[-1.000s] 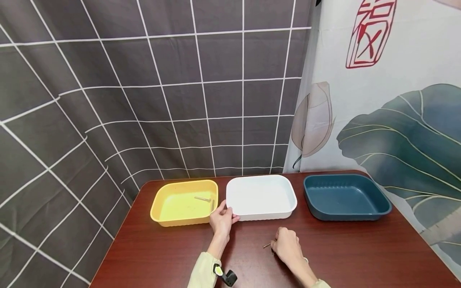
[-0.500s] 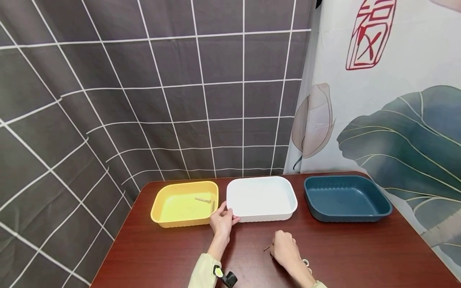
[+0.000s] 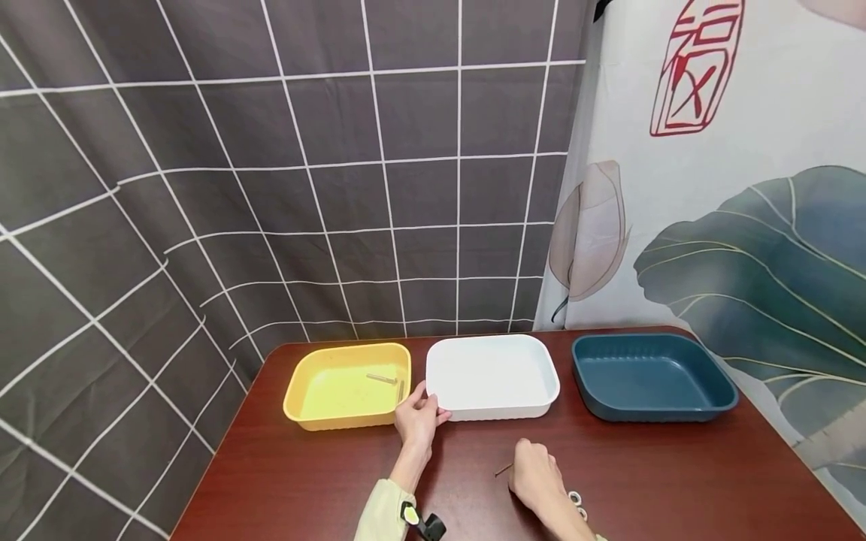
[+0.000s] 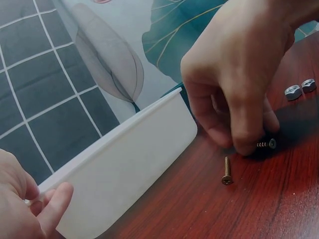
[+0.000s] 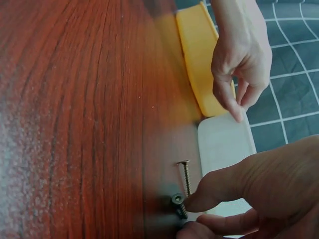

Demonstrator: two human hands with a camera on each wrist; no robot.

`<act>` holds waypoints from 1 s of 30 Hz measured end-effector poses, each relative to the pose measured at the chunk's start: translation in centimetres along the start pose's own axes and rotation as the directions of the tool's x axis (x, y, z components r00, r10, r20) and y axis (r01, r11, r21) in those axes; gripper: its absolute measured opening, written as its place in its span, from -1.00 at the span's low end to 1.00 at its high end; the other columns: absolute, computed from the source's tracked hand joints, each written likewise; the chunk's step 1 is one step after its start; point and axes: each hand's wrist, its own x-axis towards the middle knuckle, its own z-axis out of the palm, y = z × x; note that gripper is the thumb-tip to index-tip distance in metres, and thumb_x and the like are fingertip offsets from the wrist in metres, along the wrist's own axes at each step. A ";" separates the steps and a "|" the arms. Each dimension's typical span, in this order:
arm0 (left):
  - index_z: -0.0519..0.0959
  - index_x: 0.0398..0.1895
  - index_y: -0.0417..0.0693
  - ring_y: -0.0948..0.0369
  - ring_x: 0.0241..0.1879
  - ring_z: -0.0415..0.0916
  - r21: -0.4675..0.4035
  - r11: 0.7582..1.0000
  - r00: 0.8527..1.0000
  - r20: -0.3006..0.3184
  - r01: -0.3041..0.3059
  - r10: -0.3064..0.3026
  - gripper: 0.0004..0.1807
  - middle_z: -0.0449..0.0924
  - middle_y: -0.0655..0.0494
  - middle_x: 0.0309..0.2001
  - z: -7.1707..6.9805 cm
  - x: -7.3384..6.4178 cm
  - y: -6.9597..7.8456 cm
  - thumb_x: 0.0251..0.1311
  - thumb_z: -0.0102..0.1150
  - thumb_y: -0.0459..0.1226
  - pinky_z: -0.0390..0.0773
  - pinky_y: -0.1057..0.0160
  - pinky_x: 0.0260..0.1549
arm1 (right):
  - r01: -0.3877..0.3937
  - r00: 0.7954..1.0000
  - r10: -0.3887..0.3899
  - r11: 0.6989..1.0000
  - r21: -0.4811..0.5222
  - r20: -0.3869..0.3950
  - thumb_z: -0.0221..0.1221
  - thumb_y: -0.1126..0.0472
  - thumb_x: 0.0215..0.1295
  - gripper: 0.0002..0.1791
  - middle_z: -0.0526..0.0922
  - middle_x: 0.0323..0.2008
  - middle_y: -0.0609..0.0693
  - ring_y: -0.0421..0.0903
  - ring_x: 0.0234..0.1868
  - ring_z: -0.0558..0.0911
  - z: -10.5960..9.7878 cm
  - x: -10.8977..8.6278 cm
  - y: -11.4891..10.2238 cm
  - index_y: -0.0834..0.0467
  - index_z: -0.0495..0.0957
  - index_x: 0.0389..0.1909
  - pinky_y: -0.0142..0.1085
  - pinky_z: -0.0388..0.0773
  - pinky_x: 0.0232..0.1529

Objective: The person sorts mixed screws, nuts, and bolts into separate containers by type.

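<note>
My left hand [image 3: 416, 421] grips the near left corner of a white tray [image 3: 497, 415], thumb and fingers at its rim. My right hand [image 3: 536, 475] is low over the table in front of that tray, fingers curled. Its thumb and fingertips pinch a dark screw [image 4: 272, 144]; in the right wrist view the screw's head [image 5: 178, 198] points out past the thumb. Beside those fingertips a brass-coloured screw [image 4: 227, 172] lies on the table. Two silver nuts [image 4: 293, 92] rest near the right wrist, partly covered by it in the head view.
A yellow tray [image 3: 338, 423] holding two long screws [image 3: 382, 379] stands left of the white one. To the right is a dark blue tray [image 3: 656, 413]. All three stand along the back of the brown table [image 3: 304, 488], before a grey checked curtain [image 3: 419, 188].
My right hand has shifted slightly nearer to me, and more of the nuts shows beside its wrist. The left hand keeps its hold on the white tray.
</note>
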 end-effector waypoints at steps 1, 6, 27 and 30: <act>0.46 0.24 -0.49 0.25 -0.62 0.58 -0.001 1.000 1.000 -0.002 -0.001 0.001 -0.52 0.42 -0.06 -0.46 0.0 0.0 0.0 0.21 0.05 -0.61 0.79 0.22 -0.49 | 0.008 1.000 -0.008 1.000 -0.001 0.003 0.09 0.53 -0.04 -0.81 0.50 -0.61 0.16 0.19 -0.56 0.59 -0.1 -0.1 0.0 0.23 0.36 -0.64 0.06 0.60 -0.62; 0.46 0.24 -0.50 0.25 -0.61 0.59 -0.008 1.000 1.000 0.004 -0.012 0.012 -0.52 0.41 -0.06 -0.46 0.1 0.1 0.2 0.20 0.05 -0.61 0.79 0.22 -0.47 | 0.067 0.998 -0.067 0.997 -0.030 -0.003 0.06 0.57 -0.05 -0.76 0.52 -0.63 0.16 0.14 -0.53 0.60 -0.1 0.0 -0.1 0.21 0.34 -0.68 0.09 0.62 -0.53; 0.44 0.26 -0.50 0.25 -0.60 0.58 -0.002 1.000 1.000 0.010 -0.004 0.005 -0.52 0.40 -0.05 -0.44 -0.1 -0.4 0.3 0.23 0.07 -0.60 0.79 0.20 -0.46 | -0.135 0.988 0.077 0.842 0.522 0.132 0.16 0.52 -0.16 -0.85 0.54 -0.62 0.01 -0.10 -0.59 0.56 -6.0 4.1 1.3 0.34 0.56 -0.47 -0.30 0.63 -0.56; 0.45 0.25 -0.50 0.25 -0.61 0.58 -0.006 1.000 1.000 0.011 0.001 -0.001 -0.52 0.40 -0.05 -0.44 -0.1 -0.3 0.3 0.23 0.07 -0.61 0.79 0.20 -0.46 | -0.147 0.986 0.067 0.763 0.630 0.150 0.17 0.54 -0.05 -0.87 0.57 -0.56 0.07 -0.08 -0.57 0.61 -7.0 5.7 1.4 0.47 0.55 -0.40 -0.23 0.74 -0.47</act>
